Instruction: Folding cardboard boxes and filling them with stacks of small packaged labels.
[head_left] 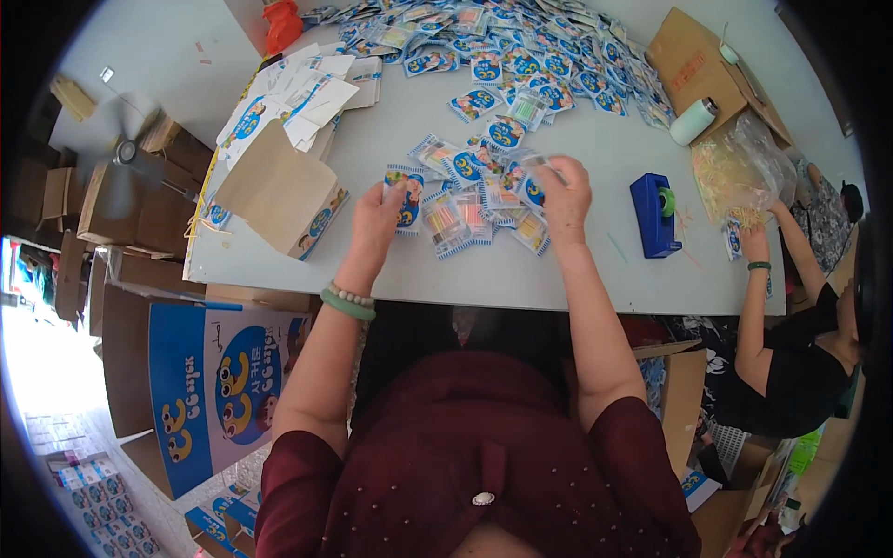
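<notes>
White tabletop [465, 284] is supporting a brown box [279, 186] at left and a packet heap [446, 223] centrally, presumably for easy reach. The left hand [377, 219] is pinching one packet [407, 200] by its edge, apparently steadying it; the right hand [568, 197] is pinching another packet [532, 183], contact partly hidden.

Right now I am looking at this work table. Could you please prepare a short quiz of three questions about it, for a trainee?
1. True or false: the person's left hand holds a small packet.
2. What colour is the tape dispenser on the table? (a) red (b) blue (c) white
3. Fill in: the green bangle is on the person's ____ wrist.

Key: 1. True; 2. b; 3. left
</notes>
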A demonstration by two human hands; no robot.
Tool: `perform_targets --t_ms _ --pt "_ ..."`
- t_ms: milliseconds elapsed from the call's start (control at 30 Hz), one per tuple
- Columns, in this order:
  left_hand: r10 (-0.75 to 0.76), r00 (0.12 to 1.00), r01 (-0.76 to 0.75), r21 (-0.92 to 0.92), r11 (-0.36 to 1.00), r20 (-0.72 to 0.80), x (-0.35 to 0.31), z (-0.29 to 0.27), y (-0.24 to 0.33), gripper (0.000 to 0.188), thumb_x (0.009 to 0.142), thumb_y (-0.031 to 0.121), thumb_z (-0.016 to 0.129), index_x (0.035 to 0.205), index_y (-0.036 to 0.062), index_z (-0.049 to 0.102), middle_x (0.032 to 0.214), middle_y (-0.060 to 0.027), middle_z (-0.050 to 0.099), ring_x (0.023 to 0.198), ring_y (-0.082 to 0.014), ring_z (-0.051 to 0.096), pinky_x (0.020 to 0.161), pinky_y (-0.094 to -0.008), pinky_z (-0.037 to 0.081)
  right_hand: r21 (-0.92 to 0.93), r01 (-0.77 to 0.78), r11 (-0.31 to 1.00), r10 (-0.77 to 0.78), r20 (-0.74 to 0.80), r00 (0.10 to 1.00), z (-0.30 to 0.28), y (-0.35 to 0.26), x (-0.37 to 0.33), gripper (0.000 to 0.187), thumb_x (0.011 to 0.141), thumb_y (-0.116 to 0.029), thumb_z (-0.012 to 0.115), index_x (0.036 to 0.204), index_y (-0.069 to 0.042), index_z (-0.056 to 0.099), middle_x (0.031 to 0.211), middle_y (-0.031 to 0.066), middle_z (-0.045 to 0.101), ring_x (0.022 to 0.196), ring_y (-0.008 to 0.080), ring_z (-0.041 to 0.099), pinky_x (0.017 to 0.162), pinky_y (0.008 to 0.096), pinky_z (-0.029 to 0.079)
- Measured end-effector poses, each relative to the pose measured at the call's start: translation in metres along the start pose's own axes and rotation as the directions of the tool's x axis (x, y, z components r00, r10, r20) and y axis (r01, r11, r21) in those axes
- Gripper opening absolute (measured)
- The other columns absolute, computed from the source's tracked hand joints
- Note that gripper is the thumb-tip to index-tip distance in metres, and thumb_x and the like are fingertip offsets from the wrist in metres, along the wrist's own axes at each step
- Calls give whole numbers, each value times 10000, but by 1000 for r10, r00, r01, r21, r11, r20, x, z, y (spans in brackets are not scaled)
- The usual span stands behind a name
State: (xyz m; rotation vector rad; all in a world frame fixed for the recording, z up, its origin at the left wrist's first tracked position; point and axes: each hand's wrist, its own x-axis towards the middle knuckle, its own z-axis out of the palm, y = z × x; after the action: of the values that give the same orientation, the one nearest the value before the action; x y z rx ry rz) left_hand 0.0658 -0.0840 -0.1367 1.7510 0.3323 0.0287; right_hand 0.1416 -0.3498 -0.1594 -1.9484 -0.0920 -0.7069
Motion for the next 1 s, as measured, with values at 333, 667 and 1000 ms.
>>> perform_targets --t_ms 333,667,1000 --pt "-80 977 204 -765 611 197 -92 34 -11 285 947 124 536 1206 7 529 1132 -85 619 1009 -175 613 873 -317 497 100 -260 960 179 495 850 31 -98 -119 141 834 -148 603 806 -14 568 728 45 588 692 149 568 659 302 450" --pt "-240 968 216 -721 659 71 -49 14 -27 262 871 32 620 1124 -7 568 1036 -103 653 900 -234 663 778 -371 578 -749 258 610 -27 306 952 -27 18 -1 418 776 -273 678 1096 -13 605 1217 206 567 1200 347 488 973 395 410" --pt "-247 905 420 -818 393 346 -47 -18 -41 300 920 86 555 1197 -26 530 1157 -144 617 1045 -278 624 918 -437 528 -126 -441 889 395 696 600 -53 2 44 223 651 -146 707 804 -31 594 781 122 639 726 300 634 661 404 489"
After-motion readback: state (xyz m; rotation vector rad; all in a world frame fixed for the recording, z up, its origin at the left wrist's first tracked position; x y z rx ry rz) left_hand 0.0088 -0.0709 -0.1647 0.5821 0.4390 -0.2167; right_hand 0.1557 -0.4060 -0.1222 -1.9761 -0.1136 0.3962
